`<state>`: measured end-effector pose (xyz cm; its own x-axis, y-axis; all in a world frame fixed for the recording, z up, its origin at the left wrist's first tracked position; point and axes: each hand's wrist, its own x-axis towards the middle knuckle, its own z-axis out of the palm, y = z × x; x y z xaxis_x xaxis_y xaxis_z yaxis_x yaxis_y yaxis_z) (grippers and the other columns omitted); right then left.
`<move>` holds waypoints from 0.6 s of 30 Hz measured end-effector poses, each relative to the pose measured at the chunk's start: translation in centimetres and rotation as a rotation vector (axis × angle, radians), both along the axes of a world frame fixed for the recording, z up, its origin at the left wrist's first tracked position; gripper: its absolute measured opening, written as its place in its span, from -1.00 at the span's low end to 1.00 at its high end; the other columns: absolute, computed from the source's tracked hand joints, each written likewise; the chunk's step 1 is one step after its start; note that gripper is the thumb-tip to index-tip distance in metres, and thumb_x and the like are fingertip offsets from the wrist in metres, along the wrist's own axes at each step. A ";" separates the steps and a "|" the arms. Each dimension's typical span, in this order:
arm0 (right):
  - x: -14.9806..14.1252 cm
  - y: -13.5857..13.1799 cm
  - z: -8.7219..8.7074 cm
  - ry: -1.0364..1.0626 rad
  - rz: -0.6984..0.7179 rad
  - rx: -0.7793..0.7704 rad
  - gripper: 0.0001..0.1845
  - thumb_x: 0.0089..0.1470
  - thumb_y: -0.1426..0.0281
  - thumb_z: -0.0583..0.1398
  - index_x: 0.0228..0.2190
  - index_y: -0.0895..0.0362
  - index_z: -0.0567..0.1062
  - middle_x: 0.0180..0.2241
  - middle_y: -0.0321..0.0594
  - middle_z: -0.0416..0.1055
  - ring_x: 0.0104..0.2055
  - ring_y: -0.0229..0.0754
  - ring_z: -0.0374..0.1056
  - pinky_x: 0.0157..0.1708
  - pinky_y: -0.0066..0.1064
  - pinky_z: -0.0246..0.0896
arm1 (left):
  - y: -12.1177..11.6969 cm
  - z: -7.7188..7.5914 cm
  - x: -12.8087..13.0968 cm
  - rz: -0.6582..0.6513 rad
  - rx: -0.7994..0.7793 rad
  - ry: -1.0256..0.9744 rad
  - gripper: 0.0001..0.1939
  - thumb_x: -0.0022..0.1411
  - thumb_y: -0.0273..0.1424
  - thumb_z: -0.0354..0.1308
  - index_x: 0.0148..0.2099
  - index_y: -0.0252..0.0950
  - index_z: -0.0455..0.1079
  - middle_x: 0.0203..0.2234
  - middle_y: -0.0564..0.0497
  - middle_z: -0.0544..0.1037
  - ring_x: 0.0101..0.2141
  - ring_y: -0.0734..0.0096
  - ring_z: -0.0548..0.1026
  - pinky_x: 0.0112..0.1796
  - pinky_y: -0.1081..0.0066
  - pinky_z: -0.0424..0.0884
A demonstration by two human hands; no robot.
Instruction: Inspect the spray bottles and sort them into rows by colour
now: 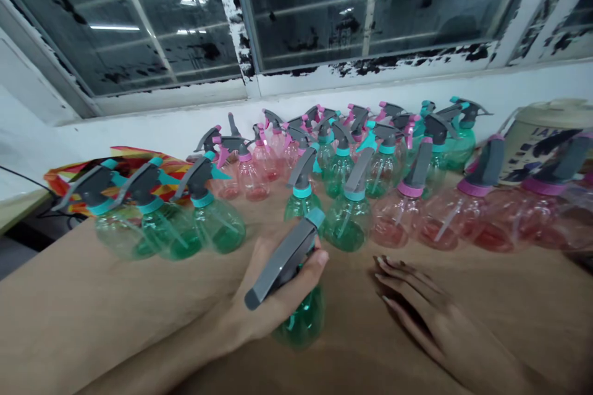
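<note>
My left hand (273, 290) is wrapped round the neck of a green spray bottle (301, 324) with a grey and teal trigger head. The bottle stands in front of me, its head angled up to the right, and part of it is hidden by my fingers. To the right, my right hand (417, 302) lies low over the table with fingers stretched out, holding nothing. Just beyond it is a pink spray bottle (393, 222). A green spray bottle (349, 222) stands beyond the held one, and another green spray bottle (217, 222) is at its left.
Several pink and green spray bottles crowd the back of the wooden table (139, 321). At the back right sits a beige jug (542, 136) with printed letters. A red and yellow wrapper (152, 163) lies behind the left bottles. A window (370, 6) rises above the white wall.
</note>
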<state>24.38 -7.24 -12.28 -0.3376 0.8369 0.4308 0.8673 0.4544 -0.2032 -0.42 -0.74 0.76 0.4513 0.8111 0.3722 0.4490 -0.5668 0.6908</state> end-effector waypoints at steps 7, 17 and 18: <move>0.5 -0.1 0.1 -0.073 0.020 0.008 -0.57 0.17 0.33 0.03 0.06 0.12 0.32 0.12 -0.15 0.26 0.12 -0.04 0.21 0.02 -0.12 0.27 | -0.2 0.1 0.2 -0.005 -0.011 0.009 -0.71 0.16 -0.36 0.03 -0.05 -0.16 0.39 -0.41 0.04 0.54 -0.40 0.31 0.50 -0.30 0.29 0.48; 1.2 0.0 1.0 -0.056 0.037 -0.064 -0.56 0.16 0.33 0.06 0.07 0.10 0.31 0.14 -0.19 0.24 0.16 -0.10 0.16 0.08 -0.15 0.20 | -0.3 0.9 0.3 -0.053 -0.042 -0.043 -0.67 0.12 -0.38 0.05 -0.03 -0.13 0.40 -0.16 0.00 0.56 -0.10 0.16 0.48 -0.03 0.20 0.38; 1.1 0.0 1.1 -0.035 0.033 -0.079 -0.56 0.16 0.34 0.06 0.08 0.09 0.30 0.13 -0.20 0.24 0.16 -0.11 0.16 0.09 -0.16 0.18 | -0.2 0.8 0.2 -0.059 -0.055 -0.045 -0.66 0.13 -0.38 0.06 -0.02 -0.14 0.39 -0.14 0.01 0.55 -0.09 0.17 0.47 -0.01 0.20 0.36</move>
